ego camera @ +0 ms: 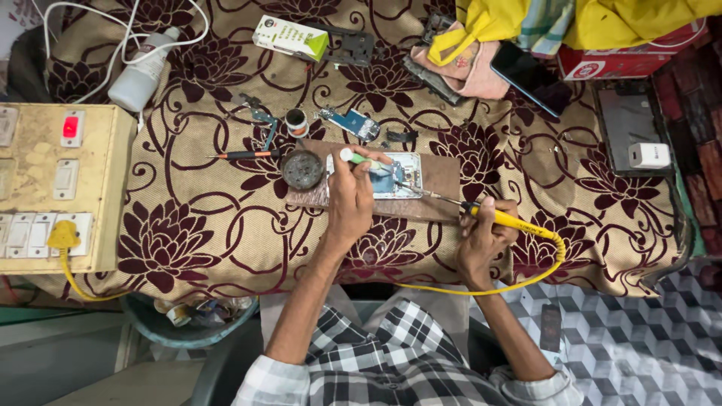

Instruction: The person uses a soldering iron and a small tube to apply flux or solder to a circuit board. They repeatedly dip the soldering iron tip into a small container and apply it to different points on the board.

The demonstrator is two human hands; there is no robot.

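From the head camera, the right hand [485,244] is closed around the yellow handle of a soldering iron [502,219], held like a pen. The iron's metal tip runs up and to the left from the grip and ends on an opened phone [391,177], which lies flat on a brown board [444,184]. A yellow cord [526,280] loops away from the handle's far end, down below the hand and back toward the person.

The left hand [350,199] sits to the left of the iron's tip, resting on the phone's left part. Its fingers pinch a thin white and green stick [359,157] that lies across the phone's top edge; whether it is solder or a tool cannot be told. Just left of this hand, on the board's end, stands a round dark tin [302,170]. Beyond the tin, farther from the hand, lie an orange-banded screwdriver [244,154], tweezers [263,120], a small round pot [296,120] and a blue circuit board [350,122].

Everything rests on a cloth [210,218] with maroon flowers. Far left of both hands is a switch box [56,188] with a yellow plug; above it lies a white bottle [139,75]. Well to the right of the iron hand, a white charger [649,155] sits on a dark tray [628,120], with a red box [602,64] beyond it.
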